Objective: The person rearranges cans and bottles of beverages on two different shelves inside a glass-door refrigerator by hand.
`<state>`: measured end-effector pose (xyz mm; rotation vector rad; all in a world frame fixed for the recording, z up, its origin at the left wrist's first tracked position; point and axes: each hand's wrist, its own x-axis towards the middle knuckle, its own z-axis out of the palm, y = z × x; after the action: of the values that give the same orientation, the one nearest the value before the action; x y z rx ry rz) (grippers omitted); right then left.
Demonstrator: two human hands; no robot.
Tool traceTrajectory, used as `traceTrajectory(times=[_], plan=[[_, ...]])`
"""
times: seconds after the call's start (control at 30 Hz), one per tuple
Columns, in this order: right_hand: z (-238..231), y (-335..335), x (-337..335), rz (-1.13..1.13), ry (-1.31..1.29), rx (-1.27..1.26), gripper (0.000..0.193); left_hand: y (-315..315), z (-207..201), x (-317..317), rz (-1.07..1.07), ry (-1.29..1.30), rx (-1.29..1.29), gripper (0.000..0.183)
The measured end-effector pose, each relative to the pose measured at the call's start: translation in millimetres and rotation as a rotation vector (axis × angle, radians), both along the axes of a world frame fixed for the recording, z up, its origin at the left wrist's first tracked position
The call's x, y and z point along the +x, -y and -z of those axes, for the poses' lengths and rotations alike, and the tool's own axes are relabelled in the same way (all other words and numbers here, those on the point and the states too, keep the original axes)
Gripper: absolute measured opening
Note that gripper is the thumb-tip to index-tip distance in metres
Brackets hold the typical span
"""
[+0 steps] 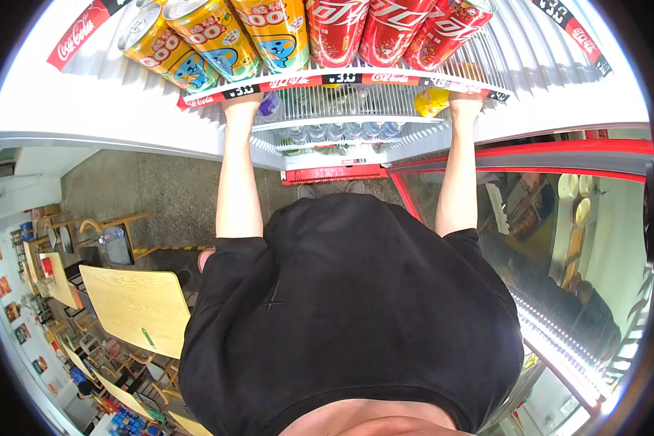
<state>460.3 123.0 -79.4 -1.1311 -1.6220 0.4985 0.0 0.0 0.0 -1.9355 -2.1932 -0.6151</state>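
Observation:
Both my arms reach into an open drinks fridge. My left hand (pixel 244 102) is below the front strip of the upper wire shelf (pixel 296 81), and its fingers are hidden behind that strip. Close beside it is something purple (pixel 270 107), perhaps a bottle. At the shelf's right end, my right hand (pixel 466 103) is likewise covered from the knuckles on. A yellow package or bottle (pixel 432 102) lies just left of it; whether I touch it cannot be made out. Yellow cans (pixel 277 36) and red cans (pixel 392 33) stand in a row on the upper shelf.
Clear bottles (pixel 334 131) stand on a lower shelf (pixel 356 120). The fridge's red-framed glass door (pixel 530 171) is swung out to my right. At left are a light wooden table (pixel 134 305), chairs (pixel 116 243) and more tables on a grey floor (pixel 160 189).

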Motion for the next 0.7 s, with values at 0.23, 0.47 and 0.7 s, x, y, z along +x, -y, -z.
traceTrajectory(times=[0.23,0.47,0.7], plan=[[10.8,-11.8,10.3,0.115,0.153,0.236,0.027,0.1,-0.7,-0.5,0.045,0.009,0.036,0.038],[-2.6,3.3,-2.0,0.155,0.284,0.115,0.028,0.4,3.9,-2.8,0.014,0.019,0.069,0.036],[-36.3,28.9,-20.0,0.210,0.349,0.060,0.031,-2.8,14.1,0.1,0.038,0.025,0.173,0.030]])
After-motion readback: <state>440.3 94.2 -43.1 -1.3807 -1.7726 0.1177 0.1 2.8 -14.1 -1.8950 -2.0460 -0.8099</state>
